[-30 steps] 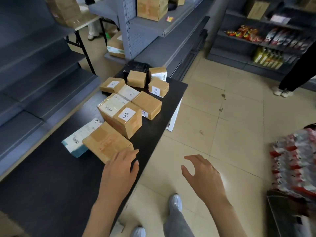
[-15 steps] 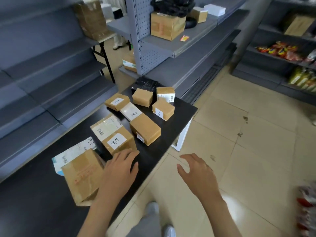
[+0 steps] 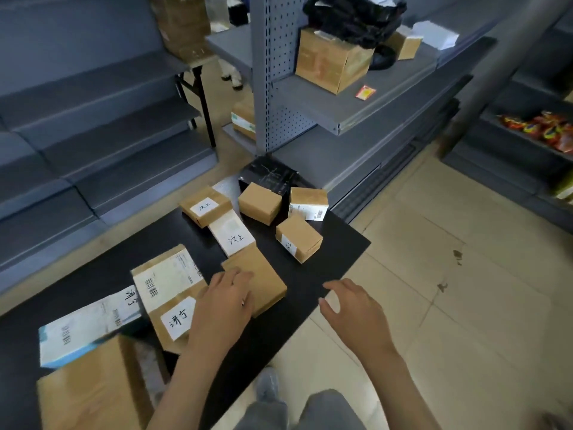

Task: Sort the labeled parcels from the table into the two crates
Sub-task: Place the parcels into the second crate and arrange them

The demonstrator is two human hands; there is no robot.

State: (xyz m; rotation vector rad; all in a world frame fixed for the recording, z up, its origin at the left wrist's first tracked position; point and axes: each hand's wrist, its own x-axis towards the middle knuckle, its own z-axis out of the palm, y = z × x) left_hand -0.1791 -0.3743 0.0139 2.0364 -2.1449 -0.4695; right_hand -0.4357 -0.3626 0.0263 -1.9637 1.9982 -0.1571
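Note:
Several brown labeled parcels lie on the black table [image 3: 328,243]. My left hand [image 3: 223,302] rests with straight fingers on a plain brown parcel [image 3: 263,277] near the table's front edge, partly covering a parcel with a handwritten white label [image 3: 173,305]. My right hand [image 3: 353,308] hovers with relaxed, spread fingers over the table's edge, holding nothing. Farther back sit a small cube parcel [image 3: 299,238], a flat white-labeled parcel [image 3: 231,234] and another labeled box [image 3: 206,206]. No crate is in view.
A big brown parcel [image 3: 93,395] and a white-blue package [image 3: 86,327] lie at the near left. A black box [image 3: 268,175] stands at the table's far end. Grey shelving [image 3: 341,97] rises behind and to the left; tiled floor lies to the right.
My view has swung up and left. My left hand moved forward from the near brown parcel onto the plain brown parcel in the middle. My right hand came closer to the table's edge.

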